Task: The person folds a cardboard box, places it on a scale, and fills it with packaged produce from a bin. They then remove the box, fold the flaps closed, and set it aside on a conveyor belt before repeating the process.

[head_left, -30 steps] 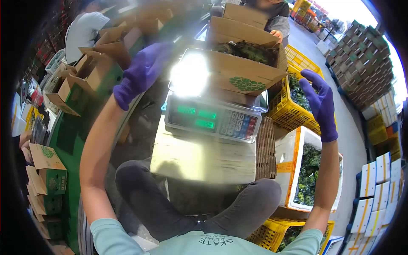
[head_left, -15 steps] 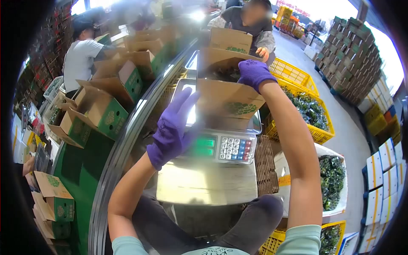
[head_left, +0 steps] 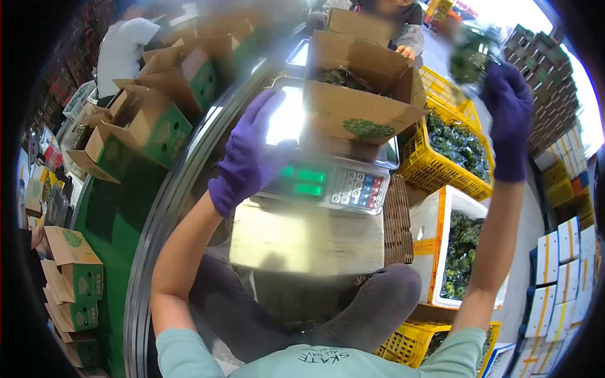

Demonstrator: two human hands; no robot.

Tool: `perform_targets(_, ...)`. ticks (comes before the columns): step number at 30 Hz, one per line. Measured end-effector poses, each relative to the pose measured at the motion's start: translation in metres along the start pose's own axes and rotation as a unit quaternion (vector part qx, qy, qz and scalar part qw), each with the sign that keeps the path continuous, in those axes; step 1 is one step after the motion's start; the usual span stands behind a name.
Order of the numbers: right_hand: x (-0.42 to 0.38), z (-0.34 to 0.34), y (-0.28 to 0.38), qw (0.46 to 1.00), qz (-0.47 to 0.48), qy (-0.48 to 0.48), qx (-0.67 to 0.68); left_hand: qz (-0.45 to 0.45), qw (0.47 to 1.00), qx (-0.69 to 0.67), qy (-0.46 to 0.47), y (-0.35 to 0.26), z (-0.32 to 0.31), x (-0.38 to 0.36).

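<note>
On a digital scale point(head_left: 328, 189) with lit green digits stands an open cardboard box point(head_left: 353, 120), some dark produce visible inside. My left hand point(head_left: 249, 151), in a purple glove, hovers just left of the box over the scale's edge, fingers stretched out and holding nothing. Raised at the upper right, my right hand point(head_left: 509, 113) in a matching glove grips a clear plastic pack of dark green produce point(head_left: 474, 57). The pack is somewhat blurred, and sits above the yellow crates.
A yellow crate point(head_left: 413, 157) of packed greens stands right of the scale, with a white foam box point(head_left: 435, 252) nearer me. A metal-edged conveyor point(head_left: 151, 277) runs along the left, carrying open boxes point(head_left: 148, 129). Co-workers are at the far side and left.
My right hand has left the box and swung up and right, now with a pack of greens in it. My left hand stays beside the scale. The view has shifted a little.
</note>
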State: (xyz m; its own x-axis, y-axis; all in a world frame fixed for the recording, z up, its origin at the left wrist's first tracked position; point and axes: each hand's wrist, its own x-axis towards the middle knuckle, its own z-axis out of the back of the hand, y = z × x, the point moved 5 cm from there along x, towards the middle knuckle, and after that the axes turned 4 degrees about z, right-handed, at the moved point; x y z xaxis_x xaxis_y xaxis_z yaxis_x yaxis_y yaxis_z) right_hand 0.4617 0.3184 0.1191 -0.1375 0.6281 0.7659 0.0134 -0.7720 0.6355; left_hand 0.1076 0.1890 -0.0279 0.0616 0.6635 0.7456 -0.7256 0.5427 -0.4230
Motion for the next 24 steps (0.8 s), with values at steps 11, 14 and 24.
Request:
perform_targets(11, -0.13, 0.027, 0.04, 0.984, -0.152, -0.025, -0.09, -0.028, 0.999, -0.012, -0.016, -0.009, -0.011, -0.001)
perform_targets(14, -0.141, 0.012, 0.036, 0.979, -0.192, -0.021, -0.061, -0.022, 0.999, -0.021, -0.013, -0.009, -0.012, -0.003)
perform_targets(24, -0.192, -0.009, 0.018, 0.988, -0.147, 0.039, 0.004, -0.002, 0.983, -0.011, 0.185, -0.024, -0.057, -0.033)
